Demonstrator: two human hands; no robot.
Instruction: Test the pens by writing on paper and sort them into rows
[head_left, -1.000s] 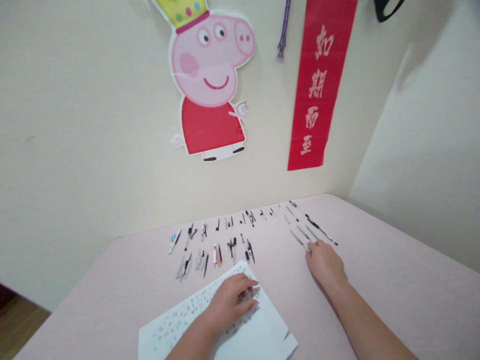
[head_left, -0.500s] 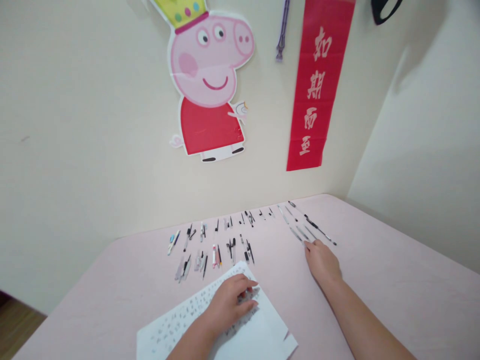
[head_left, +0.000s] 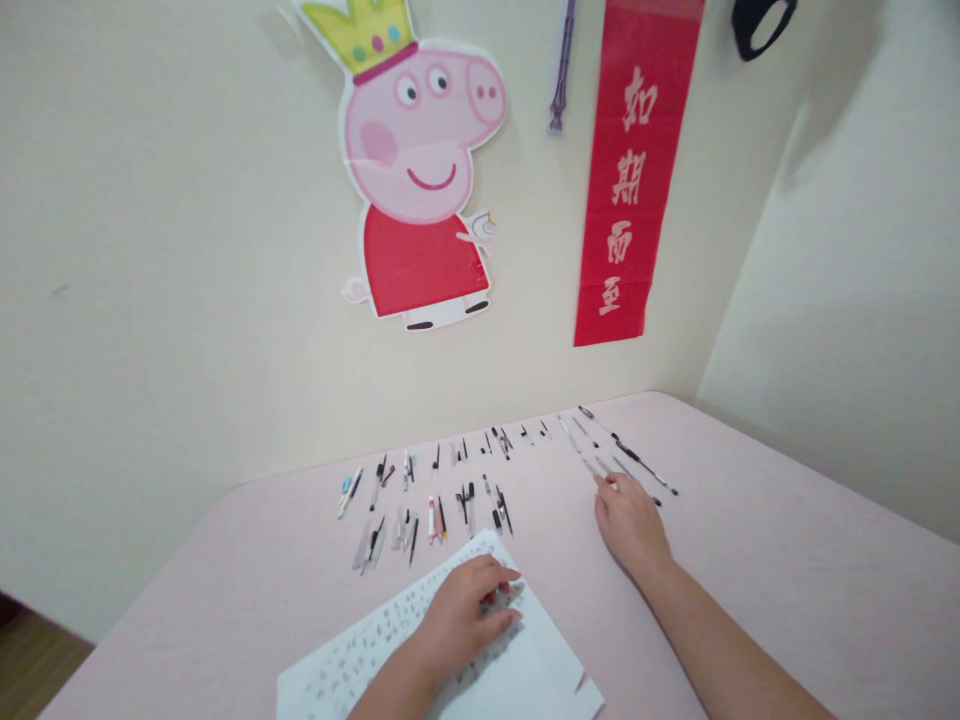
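My left hand (head_left: 472,610) rests on a white sheet of paper (head_left: 525,650) covered in small dark handwriting. Its thumb and index finger are apart, the other fingers curl under, and nothing shows in it. Farther right, my right hand (head_left: 634,525) lies low over the pink table, its fingers closed at the near end of a slim grey pen (head_left: 589,465). The fingers partly hide this pen and its neighbours. Beside them lie a thin pen (head_left: 626,467) and a long black pen (head_left: 637,458).
Two rows of pen parts, caps and refills (head_left: 465,500) lie in small groups beyond the paper. A pink-and-white pen (head_left: 432,520) is among them. The pink tabletop (head_left: 187,610) meets a wall with a cartoon pig cutout (head_left: 424,180) and a red banner (head_left: 637,170).
My right hand has shifted slightly left, to the leftmost pen of the near group. My left hand stays on the paper. The view has tilted up a little.
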